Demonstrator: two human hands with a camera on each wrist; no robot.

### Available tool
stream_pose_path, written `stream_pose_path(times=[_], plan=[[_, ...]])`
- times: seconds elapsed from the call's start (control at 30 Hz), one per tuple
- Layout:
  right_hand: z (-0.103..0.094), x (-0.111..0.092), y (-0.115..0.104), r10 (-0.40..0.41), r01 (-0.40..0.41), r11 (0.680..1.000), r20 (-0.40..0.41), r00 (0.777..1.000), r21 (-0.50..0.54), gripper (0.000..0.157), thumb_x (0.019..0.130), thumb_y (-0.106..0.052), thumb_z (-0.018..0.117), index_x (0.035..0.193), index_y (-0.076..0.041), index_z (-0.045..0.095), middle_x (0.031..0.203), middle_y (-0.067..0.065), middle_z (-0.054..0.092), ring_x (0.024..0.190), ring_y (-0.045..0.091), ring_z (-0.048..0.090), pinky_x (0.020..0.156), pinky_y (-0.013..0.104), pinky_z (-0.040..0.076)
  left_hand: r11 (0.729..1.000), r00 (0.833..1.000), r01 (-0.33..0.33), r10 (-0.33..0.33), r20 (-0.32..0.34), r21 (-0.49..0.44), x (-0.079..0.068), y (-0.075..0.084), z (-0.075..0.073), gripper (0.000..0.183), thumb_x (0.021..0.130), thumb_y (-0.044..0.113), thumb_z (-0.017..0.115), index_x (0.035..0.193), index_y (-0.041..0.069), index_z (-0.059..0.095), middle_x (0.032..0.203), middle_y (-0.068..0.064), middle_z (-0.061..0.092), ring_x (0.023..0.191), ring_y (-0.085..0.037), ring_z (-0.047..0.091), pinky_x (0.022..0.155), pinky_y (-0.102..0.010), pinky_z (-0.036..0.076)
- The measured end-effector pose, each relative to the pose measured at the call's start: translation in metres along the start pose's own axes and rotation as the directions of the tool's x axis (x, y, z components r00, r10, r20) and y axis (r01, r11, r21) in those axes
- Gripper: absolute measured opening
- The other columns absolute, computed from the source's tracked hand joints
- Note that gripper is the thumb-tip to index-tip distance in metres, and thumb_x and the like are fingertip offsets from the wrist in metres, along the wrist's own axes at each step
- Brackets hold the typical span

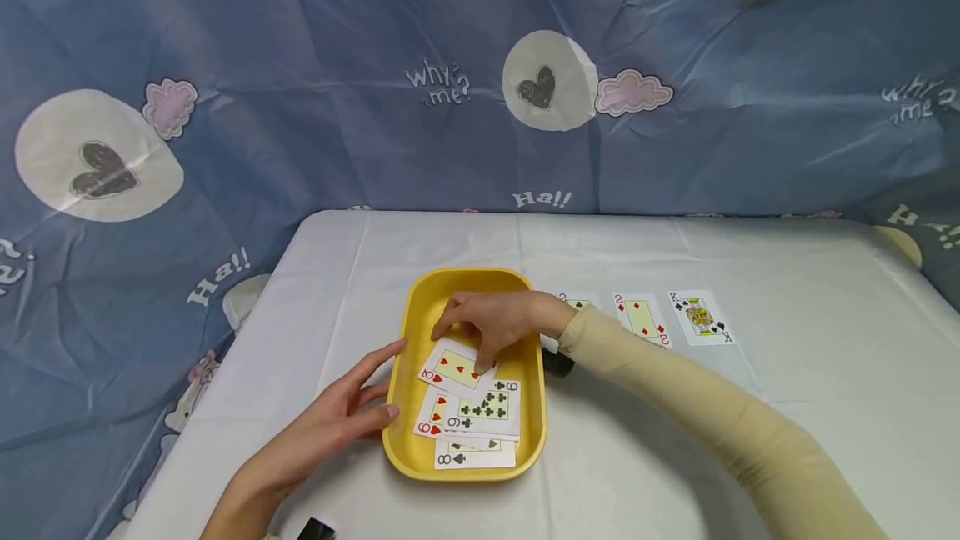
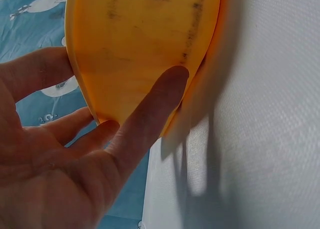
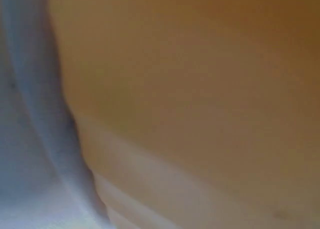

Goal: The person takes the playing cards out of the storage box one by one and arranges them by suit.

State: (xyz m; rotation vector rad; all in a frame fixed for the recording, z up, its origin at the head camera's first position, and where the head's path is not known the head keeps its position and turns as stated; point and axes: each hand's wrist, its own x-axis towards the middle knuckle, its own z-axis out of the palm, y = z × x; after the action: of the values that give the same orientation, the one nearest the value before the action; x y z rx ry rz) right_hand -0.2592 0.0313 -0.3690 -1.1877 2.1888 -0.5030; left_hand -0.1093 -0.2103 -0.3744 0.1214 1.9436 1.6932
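A yellow tray (image 1: 397,448) holds several loosely overlapping playing cards. In the head view my right hand (image 1: 498,323) reaches into it from the right. Its thumb and fingers pinch a red heart card (image 1: 453,365), seemingly a three, on top of the others. Below that lie a six of clubs (image 1: 491,411), a partly covered heart card (image 1: 429,419) and an eight of spades (image 1: 472,458). My left hand (image 1: 322,432) rests its fingertips and thumb against the tray's left side, fingers fairly straight. The left wrist view shows the thumb on the tray's outer wall (image 2: 145,39).
Right of the tray lie a king of spades (image 1: 700,319), a two of diamonds (image 1: 641,317) and another card (image 1: 577,300) partly behind my right wrist. A white cloth covers the table (image 1: 825,340); a blue printed curtain (image 1: 450,157) hangs behind. The right wrist view is blurred.
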Motion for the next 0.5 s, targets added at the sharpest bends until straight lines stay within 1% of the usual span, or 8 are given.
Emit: stream_pose_path(times=[0.13, 0.23, 0.3, 0.37, 0.43, 0.5], plan=[[0.0033, 0.0009, -0.0005, -0.013, 0.012, 1.0, -0.02, 1.0, -0.007, 0.064, 0.074, -0.019, 0.089, 0.13, -0.026, 0.059, 0.116, 0.001, 0.045, 0.098, 0.015, 0.046, 0.08, 0.023, 0.04, 1.0, 1.0, 0.0, 0.0, 0.001, -0.004, -0.0004, 0.0002, -0.0002, 0.071, 0.098, 0.021, 0.062, 0.156, 0.026, 0.022, 0.151, -0.022, 0.038, 0.121, -0.031, 0.056, 0.09, -0.042, 0.054], [0.0059, 0.0016, -0.0012, -0.069, 0.069, 0.998, -0.053, 0.996, -0.014, 0.062, 0.074, -0.018, 0.089, 0.127, -0.024, 0.056, 0.116, 0.0, 0.048, 0.1, 0.016, 0.047, 0.083, 0.024, 0.041, 1.0, 1.0, -0.001, 0.001, -0.003, -0.003, -0.0005, 0.0006, 0.0003, 0.071, 0.098, 0.021, 0.062, 0.156, 0.026, 0.023, 0.151, -0.022, 0.036, 0.122, -0.031, 0.055, 0.09, -0.041, 0.054], [0.0076, 0.0022, -0.0011, -0.109, 0.11, 0.994, -0.086, 0.99, 0.007, 0.061, 0.076, -0.015, 0.087, 0.124, -0.022, 0.051, 0.114, 0.001, 0.052, 0.101, 0.017, 0.049, 0.085, 0.025, 0.042, 1.0, 1.0, -0.003, 0.003, -0.001, -0.002, -0.0004, 0.0006, 0.0006, 0.07, 0.097, 0.02, 0.062, 0.156, 0.027, 0.023, 0.153, -0.022, 0.034, 0.123, -0.031, 0.054, 0.091, -0.041, 0.053], [0.0089, 0.0025, -0.0008, -0.14, 0.144, 0.989, -0.123, 0.982, 0.023, 0.059, 0.078, -0.01, 0.084, 0.121, -0.02, 0.045, 0.109, 0.002, 0.057, 0.098, 0.018, 0.053, 0.084, 0.026, 0.045, 1.0, 1.0, -0.007, 0.007, -0.003, 0.0, -0.0003, 0.0006, 0.0009, 0.07, 0.097, 0.02, 0.062, 0.155, 0.027, 0.025, 0.155, -0.021, 0.031, 0.125, -0.032, 0.053, 0.091, -0.041, 0.053], [0.0094, 0.0017, 0.0, -0.137, 0.148, 0.987, -0.163, 0.977, 0.059, 0.057, 0.081, -0.007, 0.081, 0.12, -0.021, 0.041, 0.103, 0.001, 0.059, 0.091, 0.018, 0.057, 0.081, 0.026, 0.047, 1.0, 1.0, -0.01, 0.01, -0.007, 0.004, -0.0002, 0.0005, 0.0012, 0.069, 0.097, 0.02, 0.063, 0.155, 0.028, 0.026, 0.157, -0.02, 0.027, 0.126, -0.032, 0.052, 0.091, -0.041, 0.053], [0.0092, 0.0005, 0.0013, -0.13, 0.152, 0.985, -0.211, 0.969, 0.087, 0.055, 0.084, -0.006, 0.078, 0.12, -0.023, 0.04, 0.1, 0.001, 0.06, 0.086, 0.017, 0.059, 0.077, 0.025, 0.049, 1.0, 1.0, -0.01, 0.01, -0.008, 0.006, -0.0001, 0.0003, 0.0014, 0.069, 0.097, 0.02, 0.063, 0.155, 0.029, 0.027, 0.158, -0.018, 0.024, 0.128, -0.032, 0.05, 0.091, -0.04, 0.053]])
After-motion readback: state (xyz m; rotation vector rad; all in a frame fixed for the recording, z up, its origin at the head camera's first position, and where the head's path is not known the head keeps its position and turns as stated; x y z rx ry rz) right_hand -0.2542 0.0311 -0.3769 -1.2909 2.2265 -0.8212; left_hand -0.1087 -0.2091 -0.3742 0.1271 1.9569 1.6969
